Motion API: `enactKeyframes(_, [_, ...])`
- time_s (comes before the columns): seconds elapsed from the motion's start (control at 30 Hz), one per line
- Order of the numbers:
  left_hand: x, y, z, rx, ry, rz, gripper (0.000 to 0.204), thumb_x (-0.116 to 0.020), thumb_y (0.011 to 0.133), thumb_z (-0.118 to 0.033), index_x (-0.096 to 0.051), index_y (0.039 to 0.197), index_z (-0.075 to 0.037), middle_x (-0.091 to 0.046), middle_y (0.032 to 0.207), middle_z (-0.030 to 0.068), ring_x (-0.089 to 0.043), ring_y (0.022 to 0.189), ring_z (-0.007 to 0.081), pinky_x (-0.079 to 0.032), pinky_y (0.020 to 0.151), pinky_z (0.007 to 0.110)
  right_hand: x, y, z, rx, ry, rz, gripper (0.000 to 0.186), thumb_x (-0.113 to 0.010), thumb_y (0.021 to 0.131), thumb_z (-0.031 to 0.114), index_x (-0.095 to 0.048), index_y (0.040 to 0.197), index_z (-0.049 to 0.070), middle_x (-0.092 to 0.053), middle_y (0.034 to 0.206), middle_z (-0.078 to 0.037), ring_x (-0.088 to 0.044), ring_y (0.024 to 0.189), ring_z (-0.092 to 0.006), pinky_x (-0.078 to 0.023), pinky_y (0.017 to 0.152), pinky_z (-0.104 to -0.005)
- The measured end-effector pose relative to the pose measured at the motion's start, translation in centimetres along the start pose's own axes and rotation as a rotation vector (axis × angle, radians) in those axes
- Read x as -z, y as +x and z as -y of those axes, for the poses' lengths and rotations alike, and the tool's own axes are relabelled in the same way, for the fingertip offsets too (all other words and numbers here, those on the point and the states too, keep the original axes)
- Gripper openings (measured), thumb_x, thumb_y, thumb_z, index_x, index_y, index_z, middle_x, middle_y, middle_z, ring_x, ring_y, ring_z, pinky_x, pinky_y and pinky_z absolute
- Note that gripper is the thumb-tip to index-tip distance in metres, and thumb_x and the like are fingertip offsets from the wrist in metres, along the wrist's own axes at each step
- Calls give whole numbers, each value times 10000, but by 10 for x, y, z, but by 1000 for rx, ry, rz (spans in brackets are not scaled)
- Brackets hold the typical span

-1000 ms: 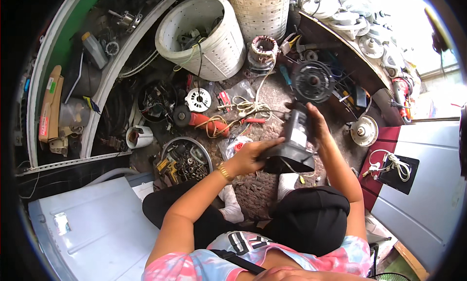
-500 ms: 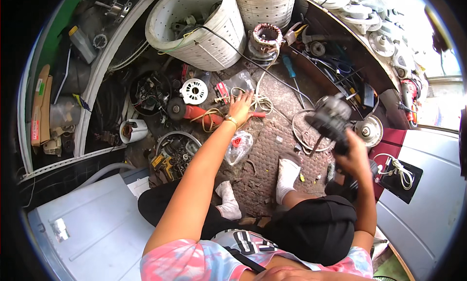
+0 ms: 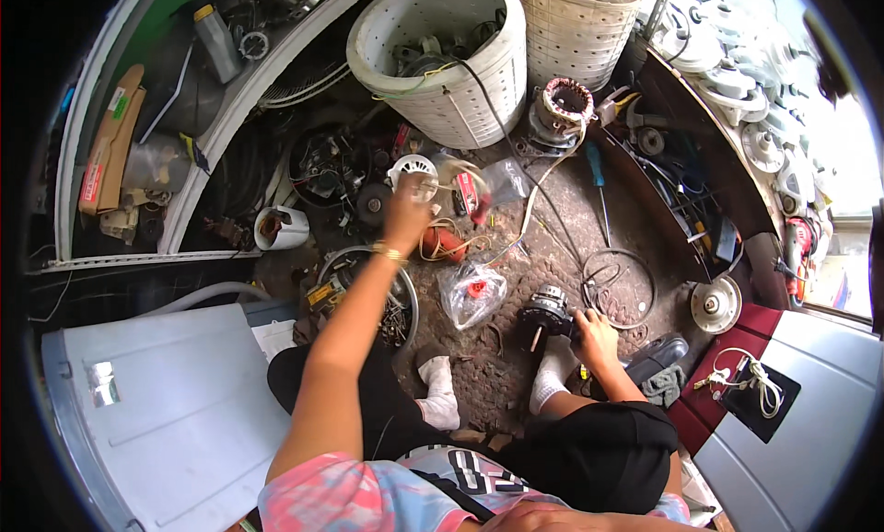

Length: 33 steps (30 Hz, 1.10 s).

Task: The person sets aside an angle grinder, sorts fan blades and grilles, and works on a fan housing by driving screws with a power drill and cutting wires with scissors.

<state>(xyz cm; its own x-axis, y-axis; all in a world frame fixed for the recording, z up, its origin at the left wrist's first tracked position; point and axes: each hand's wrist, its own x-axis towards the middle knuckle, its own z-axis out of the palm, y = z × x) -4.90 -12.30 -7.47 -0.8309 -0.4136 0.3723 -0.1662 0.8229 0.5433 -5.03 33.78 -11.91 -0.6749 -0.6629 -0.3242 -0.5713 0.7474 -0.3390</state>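
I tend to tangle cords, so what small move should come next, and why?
Probably ease the thin yellowish cord off the red cylindrical tool body before lifting it: loops lie across it, the blurred left hand is close by, and the right hand is busy holding the black tool with a metal shaft.

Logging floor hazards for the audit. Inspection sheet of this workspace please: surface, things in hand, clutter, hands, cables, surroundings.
Surface: textured floor, visibly littered.
Things in hand: black tool part, gripped; red tool body lies near the left hand.
Clutter: blue-handled screwdriver; clear plastic bag with something red inside; round basin of small parts.
Hands: right hand closed on the black tool part; left hand blurred over the white slotted disc, contact unclear.
Cables: dark coiled cable on the floor; white cable bundled at right.
Surroundings: white perforated tub; pale panel at left.
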Motion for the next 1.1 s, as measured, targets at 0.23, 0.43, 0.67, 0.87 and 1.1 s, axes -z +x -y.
enactKeyframes(0.23, [165,61,96,339,-297,-273,317,-578,1021,-224,-600,1260,-17,-637,999,15,-552,824,103,-472,765,286,-12,12,1,-18,56,21,663,-841,687,253,-596,1299,183,-583,1160,-119,-597,1081,-345,-553,817,-449])
enactKeyframes(0.43, [140,105,118,412,-193,-206,352,-596,1006,-215,-602,1276,10,-675,1046,62,-590,868,135,-474,793,294,-12,1,-10,-56,74,7,664,-840,730,312,-587,1319,137,-569,1203,-126,-576,1110,-350,-542,859,-454])
enactKeyframes(0.67, [96,109,145,630,523,-207,464,-758,848,-264,-638,1255,-77,-571,1320,188,-554,1197,384,-487,948,488,7,16,-2,151,-75,254,651,-783,793,386,-575,1329,81,-602,1229,-153,-649,1029,-361,-564,815,-459])
enactKeyframes(0.87, [15,75,126,39,885,419,419,-676,895,-378,-638,1210,-105,-664,1192,139,-584,1154,330,-431,1006,524,168,114,82,348,338,-278,740,-766,843,299,-437,1457,50,-500,1404,-218,-455,1314,-414,-440,1058,-468])
enactKeyframes(1.1, [-6,51,139,747,576,371,425,-734,830,-226,-660,1236,-123,-685,1237,164,-633,1195,354,-436,1046,573,216,224,165,477,1395,74,644,-660,990,221,-354,1516,7,-644,1172,-118,-607,1010,-173,-510,897,-318])
